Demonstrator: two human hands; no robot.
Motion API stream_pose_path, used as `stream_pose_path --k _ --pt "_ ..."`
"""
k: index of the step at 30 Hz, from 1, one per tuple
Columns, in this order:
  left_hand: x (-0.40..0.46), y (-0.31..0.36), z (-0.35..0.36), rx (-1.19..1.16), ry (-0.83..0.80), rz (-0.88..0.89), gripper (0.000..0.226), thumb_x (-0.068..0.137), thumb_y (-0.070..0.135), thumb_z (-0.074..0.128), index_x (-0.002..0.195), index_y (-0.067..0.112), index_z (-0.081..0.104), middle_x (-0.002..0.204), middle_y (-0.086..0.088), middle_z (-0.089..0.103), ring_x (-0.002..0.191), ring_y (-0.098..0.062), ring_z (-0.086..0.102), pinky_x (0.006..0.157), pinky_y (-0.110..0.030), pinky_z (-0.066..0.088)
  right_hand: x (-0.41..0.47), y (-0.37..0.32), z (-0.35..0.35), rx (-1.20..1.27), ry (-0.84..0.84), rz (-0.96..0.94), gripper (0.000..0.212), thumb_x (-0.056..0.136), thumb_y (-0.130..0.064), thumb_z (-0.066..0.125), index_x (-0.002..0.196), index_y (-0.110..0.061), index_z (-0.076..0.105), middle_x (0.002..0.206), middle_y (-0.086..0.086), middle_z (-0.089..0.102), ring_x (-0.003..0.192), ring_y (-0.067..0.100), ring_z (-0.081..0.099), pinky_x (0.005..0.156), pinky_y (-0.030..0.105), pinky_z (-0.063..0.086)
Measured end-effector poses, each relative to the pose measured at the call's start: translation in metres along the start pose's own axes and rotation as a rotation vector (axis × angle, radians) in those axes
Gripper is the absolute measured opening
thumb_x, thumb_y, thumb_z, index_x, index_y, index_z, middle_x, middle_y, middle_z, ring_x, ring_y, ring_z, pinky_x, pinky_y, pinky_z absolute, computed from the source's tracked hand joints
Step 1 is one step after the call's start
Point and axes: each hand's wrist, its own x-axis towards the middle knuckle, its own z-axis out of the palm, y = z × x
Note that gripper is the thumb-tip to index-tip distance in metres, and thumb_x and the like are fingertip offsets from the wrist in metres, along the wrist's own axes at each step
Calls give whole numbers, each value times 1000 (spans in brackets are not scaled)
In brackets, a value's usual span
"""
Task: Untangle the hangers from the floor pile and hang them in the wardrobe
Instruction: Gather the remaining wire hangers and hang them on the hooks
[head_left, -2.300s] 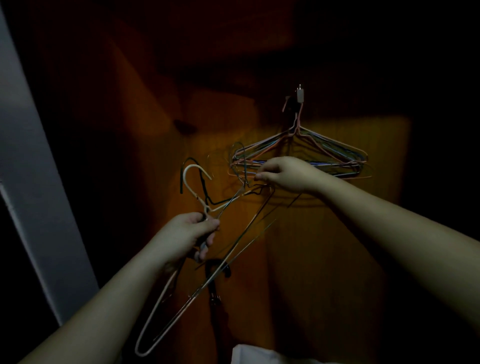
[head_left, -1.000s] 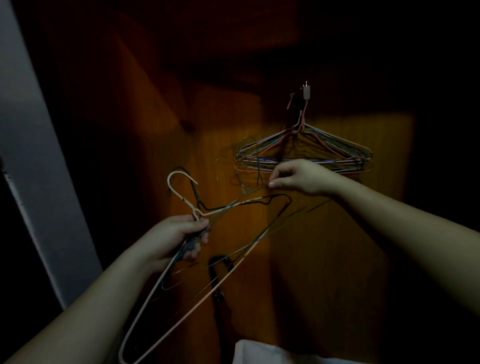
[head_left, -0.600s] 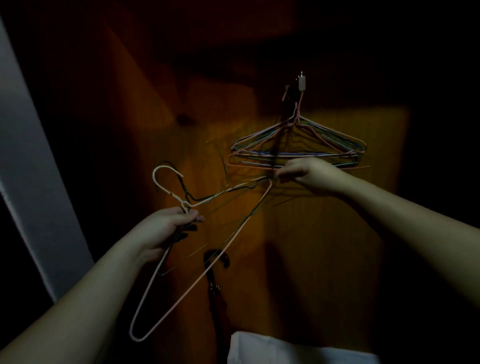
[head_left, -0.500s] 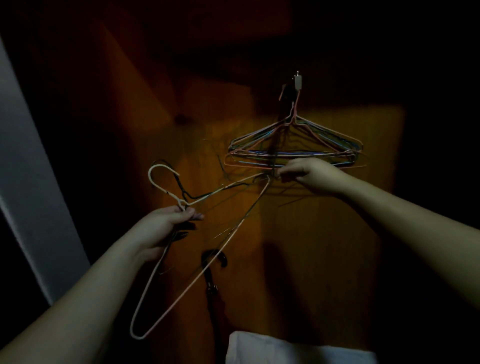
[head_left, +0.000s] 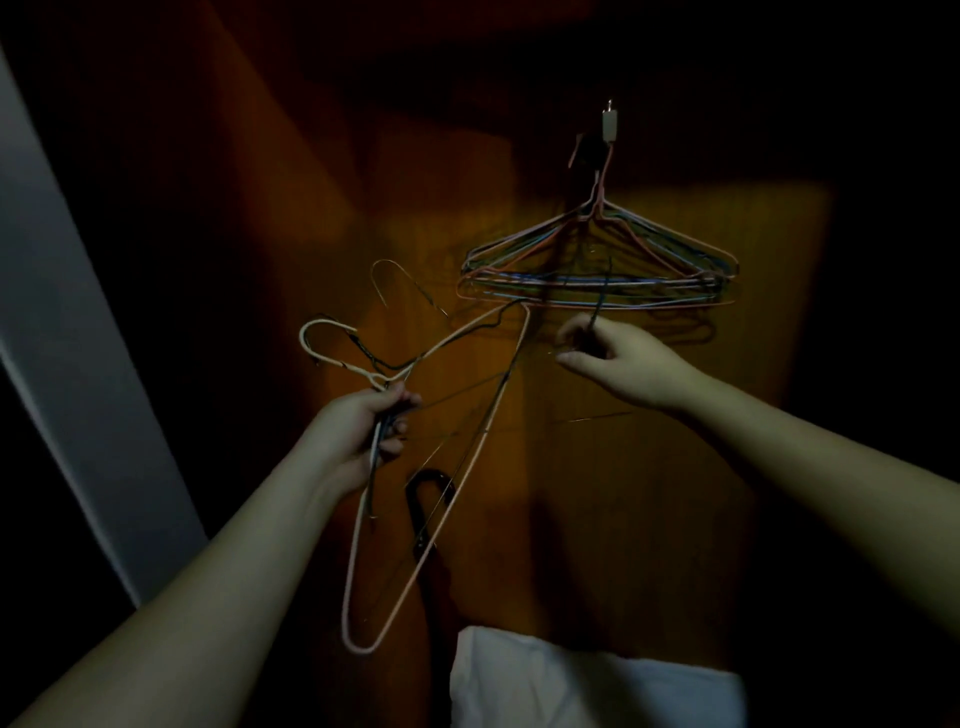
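The scene is very dark. My left hand (head_left: 358, 431) grips the necks of a few tangled wire hangers: a pale pink hanger (head_left: 431, 499) that slants down to the lower left, and a dark hanger (head_left: 363, 353) whose wire runs with it. My right hand (head_left: 618, 358) pinches a thin dark wire hanger (head_left: 600, 296) by its upper part, apart from the pink one. Just above my right hand, several coloured wire hangers (head_left: 597, 265) hang in a bunch from a small hook (head_left: 609, 124) on the brown wardrobe panel.
A black handle or clip (head_left: 428, 499) shows on the wooden panel (head_left: 649, 467) behind the pink hanger. Something white, cloth or a bag (head_left: 571, 686), lies at the bottom. A pale grey door edge (head_left: 62, 364) runs down the left side.
My right hand has let go of the pink hanger's corner and moved right, now pinching a separate dark wire. My left hand keeps its grip on the bundle.
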Motion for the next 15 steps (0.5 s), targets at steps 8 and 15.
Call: stream_pose_path --k 8,15 --pt "-8 -12 -14 82 26 27 15 100 21 49 93 14 60 92 4 74 79 -14 60 73 -31 36 -15 1 13 173 -100 80 29 102 -25 45 86 -31 69 93 -11 69 85 13 61 81 30 45" --pt "-9 -11 -14 15 45 22 19 101 17 46 88 11 58 89 -1 72 76 -15 62 65 -25 38 -33 -11 12 107 -203 45 31 102 -30 43 91 -19 69 62 -38 56 64 -22 50 59 2 34"
